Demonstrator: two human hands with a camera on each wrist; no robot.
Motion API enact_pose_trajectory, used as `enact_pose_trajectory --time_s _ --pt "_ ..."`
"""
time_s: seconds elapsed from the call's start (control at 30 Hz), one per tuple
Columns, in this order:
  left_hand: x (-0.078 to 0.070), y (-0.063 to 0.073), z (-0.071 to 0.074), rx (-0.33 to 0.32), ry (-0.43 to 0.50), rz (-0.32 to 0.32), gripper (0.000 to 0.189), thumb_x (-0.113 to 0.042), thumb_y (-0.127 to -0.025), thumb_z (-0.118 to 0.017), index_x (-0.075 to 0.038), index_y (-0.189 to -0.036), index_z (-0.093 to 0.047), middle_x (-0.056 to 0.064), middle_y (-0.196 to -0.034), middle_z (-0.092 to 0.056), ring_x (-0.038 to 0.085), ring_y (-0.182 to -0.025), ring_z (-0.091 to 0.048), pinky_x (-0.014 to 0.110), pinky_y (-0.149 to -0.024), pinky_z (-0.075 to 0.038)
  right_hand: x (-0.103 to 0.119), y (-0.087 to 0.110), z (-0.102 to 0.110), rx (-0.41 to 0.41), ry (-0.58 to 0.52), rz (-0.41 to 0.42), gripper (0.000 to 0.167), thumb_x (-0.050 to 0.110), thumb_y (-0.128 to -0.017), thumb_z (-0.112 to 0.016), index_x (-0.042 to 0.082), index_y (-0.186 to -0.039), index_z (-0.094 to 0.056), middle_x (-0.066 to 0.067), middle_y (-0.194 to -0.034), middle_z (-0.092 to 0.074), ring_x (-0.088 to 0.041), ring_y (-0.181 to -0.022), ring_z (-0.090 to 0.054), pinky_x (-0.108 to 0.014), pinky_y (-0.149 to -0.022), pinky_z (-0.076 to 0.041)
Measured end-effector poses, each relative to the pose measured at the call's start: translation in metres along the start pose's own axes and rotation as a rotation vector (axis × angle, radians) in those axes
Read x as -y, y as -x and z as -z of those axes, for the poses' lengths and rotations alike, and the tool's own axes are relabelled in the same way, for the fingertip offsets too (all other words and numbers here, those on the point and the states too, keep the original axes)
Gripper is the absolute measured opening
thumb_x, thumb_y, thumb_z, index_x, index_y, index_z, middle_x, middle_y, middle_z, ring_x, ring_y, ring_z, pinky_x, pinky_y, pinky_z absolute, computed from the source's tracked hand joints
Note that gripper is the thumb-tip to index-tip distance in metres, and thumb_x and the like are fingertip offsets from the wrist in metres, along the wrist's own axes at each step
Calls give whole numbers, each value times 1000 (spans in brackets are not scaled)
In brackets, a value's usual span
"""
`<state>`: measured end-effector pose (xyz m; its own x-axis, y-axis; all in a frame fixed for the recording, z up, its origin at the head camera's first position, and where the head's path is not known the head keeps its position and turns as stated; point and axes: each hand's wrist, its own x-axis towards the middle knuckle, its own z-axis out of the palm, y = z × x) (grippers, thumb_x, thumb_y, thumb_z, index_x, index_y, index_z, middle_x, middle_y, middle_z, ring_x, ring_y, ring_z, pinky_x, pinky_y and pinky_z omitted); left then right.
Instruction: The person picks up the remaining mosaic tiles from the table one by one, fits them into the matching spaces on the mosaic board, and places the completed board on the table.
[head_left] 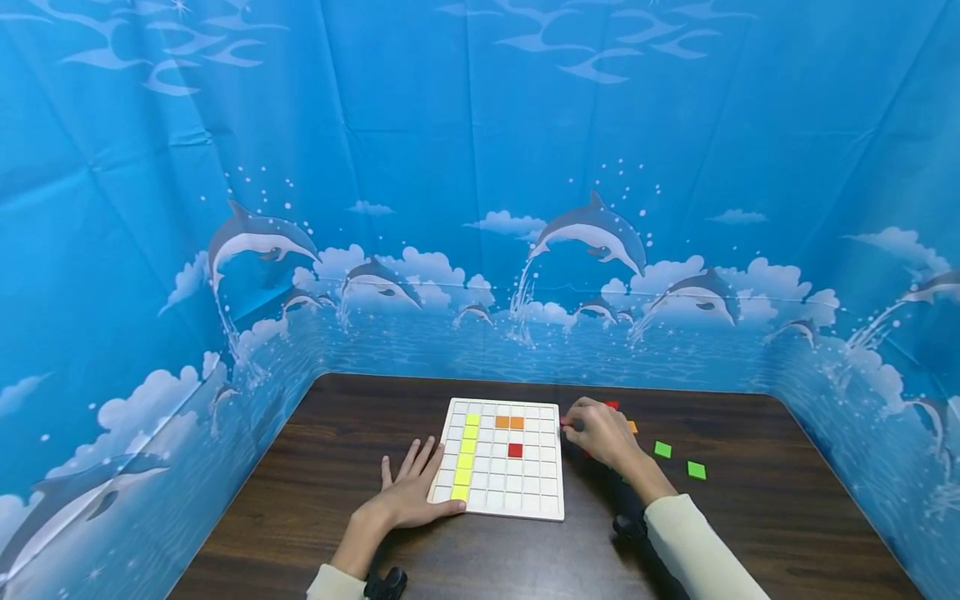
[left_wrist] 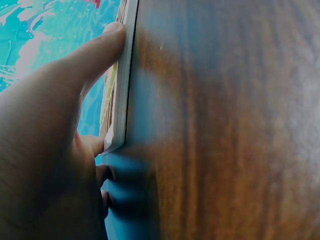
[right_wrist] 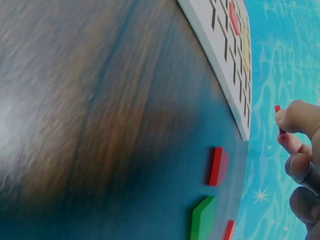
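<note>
My left hand [head_left: 408, 496] lies at the near left corner of the white board [head_left: 540, 479], fingers straight and spread, thumb on the near edge, as my right hand [head_left: 603, 432] pinches a small red tile [right_wrist: 277, 108] between thumb and index finger. The held tile is just beside the board's right edge, toward the far end; whether it touches the edge, I cannot tell. On the gridded board, yellow tiles [head_left: 465, 461] run in a column along the left side, two orange tiles [head_left: 510, 422] sit side by side near the far edge, and a single red square [head_left: 515, 451] lies nearer than the pair. Loose pieces are scattered on the dark wood table [head_left: 277, 483] to the right: two green tiles [head_left: 663, 450], an orange piece [head_left: 632, 427] partly behind my right hand, and red pieces [right_wrist: 216, 166] close by. Behind the table hangs a blue curtain [head_left: 450, 125] printed with leaping dolphins, clouds and water.
</note>
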<state>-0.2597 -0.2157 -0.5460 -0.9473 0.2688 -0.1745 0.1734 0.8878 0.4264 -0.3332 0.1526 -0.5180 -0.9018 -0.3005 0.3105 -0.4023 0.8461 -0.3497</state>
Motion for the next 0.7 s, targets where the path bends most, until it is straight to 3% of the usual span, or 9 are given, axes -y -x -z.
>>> enact_pose_trajectory --time_s 0.27,0.5,0.7 --pt "4 -1 -1 0 14 2 120 -85 -84 -65 -17 -173 -20 9 -182 -9 37 -168 -1 82 -120 12 15 -10 -4 -16 3 16 6 19 -89 -88 18 -94 -85 1 -106 -76 -10 -72 -58 -25 -58 -46" --pt "7 -2 -4 -29 33 -31 122 -89 -83 -61 -18 -173 -18 9 -182 -7 39 -168 1 83 -118 15 25 -19 -10 -14 8 33 4 20 -91 -86 19 -95 -85 0 -108 -77 -10 -70 -57 -24 -53 -40" --pt "6 -2 -4 -16 36 -35 121 -87 -85 -62 -17 -173 -18 11 -181 -7 39 -168 1 83 -118 14 29 -22 -18 -3 7 23 4 21 -91 -87 21 -94 -85 0 -109 -78 -10 -69 -57 -25 -52 -38"
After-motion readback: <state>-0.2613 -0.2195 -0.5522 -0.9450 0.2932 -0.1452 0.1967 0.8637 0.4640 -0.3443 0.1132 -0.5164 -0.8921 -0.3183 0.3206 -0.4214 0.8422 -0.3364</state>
